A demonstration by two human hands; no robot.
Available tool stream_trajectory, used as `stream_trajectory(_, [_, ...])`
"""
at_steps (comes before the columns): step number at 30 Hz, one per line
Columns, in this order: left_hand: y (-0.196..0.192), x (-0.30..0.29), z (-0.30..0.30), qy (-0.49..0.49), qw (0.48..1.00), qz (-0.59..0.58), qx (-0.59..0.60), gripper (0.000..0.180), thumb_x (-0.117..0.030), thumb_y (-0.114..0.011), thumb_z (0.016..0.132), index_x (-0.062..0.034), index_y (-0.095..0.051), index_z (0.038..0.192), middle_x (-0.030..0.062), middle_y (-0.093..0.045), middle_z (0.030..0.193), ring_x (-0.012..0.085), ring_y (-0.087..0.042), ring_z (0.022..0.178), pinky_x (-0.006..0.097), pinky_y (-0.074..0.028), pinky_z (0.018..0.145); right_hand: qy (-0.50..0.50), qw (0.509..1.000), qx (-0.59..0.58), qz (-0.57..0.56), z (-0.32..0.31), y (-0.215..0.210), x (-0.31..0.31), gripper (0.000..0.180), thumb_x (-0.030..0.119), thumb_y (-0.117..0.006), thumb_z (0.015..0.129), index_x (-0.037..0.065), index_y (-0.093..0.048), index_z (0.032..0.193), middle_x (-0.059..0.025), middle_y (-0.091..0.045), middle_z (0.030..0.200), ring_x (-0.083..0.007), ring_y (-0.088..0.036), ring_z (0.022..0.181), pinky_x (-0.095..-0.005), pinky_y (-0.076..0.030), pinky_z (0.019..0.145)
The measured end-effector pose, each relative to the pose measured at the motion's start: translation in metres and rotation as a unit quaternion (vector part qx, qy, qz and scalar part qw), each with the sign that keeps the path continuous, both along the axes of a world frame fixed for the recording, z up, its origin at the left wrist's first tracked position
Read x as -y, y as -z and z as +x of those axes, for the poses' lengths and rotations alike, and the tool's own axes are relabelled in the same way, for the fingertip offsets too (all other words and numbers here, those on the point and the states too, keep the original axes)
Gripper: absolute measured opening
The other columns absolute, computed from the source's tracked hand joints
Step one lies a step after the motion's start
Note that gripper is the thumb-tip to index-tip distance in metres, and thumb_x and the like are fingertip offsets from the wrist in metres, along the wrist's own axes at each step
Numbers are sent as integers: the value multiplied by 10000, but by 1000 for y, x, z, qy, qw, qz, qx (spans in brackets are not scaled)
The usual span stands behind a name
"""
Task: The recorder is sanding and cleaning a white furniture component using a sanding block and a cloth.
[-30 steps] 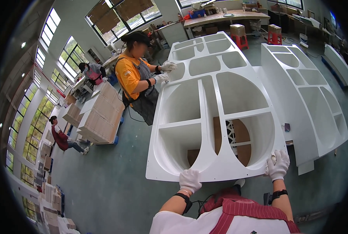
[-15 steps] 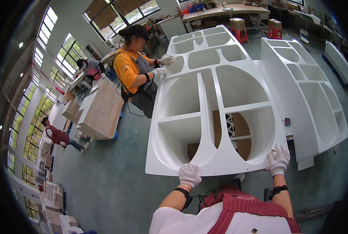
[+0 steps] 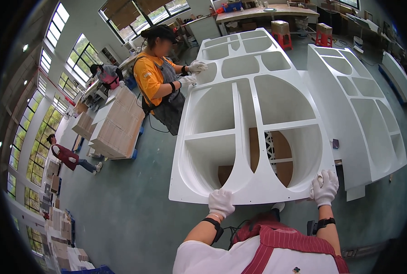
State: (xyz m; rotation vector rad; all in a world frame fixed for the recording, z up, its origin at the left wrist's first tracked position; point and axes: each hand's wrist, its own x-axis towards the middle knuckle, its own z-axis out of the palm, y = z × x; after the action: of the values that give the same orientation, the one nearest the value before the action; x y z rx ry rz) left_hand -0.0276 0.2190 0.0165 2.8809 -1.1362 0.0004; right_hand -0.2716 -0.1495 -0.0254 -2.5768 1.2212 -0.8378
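Note:
A large white shelf unit (image 3: 253,187), with rounded outer openings split by straight dividers, lies in front of me with its open side up. My left hand (image 3: 221,203), in a white glove, is closed over its near edge, left of the middle. Near the right corner my right hand (image 3: 325,188), gloved too, grips the same edge with curled fingers. Both thumbs are hidden. Brown board and a white lattice piece show through the lower openings. At the unit's far left side, a co-worker (image 3: 155,82) in an orange shirt rests two gloved hands on its rim.
A second white shelf unit (image 3: 372,132) stands close on the right. Stacked brown boards (image 3: 117,130) sit on a blue pallet to the left. Farther off are a person in a dark red vest (image 3: 66,155), red stools (image 3: 282,39) and a workbench (image 3: 263,16).
Very little differs. The view has shifted slightly, and the person in the dark red vest has changed stance a little. Both my hands keep their hold on the near edge.

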Motion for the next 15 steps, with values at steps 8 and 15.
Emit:
stream_trajectory(8, [0, 2, 6, -14, 999, 24, -34, 252, -238, -720, 705, -126, -721, 930, 154, -716, 944, 373, -698, 916, 487, -539, 790, 3, 1000, -7, -7, 3, -3, 0, 517, 317, -808, 814, 132, -690, 1282, -179, -592, 1388, -419, -521, 1320, -536, -395, 1137])
stream_trajectory(15, [4, 0, 5, -6, 1000, 1, -11, 260, -249, -718, 706, -123, -719, 933, 155, -714, 935, 377, -693, 900, 488, -536, 789, 6, 1000, -15, -8, 2, -5, -1, 502, 329, -791, 838, 133, -695, 1290, -186, -598, 1388, -422, -533, 1311, -532, -391, 1141])
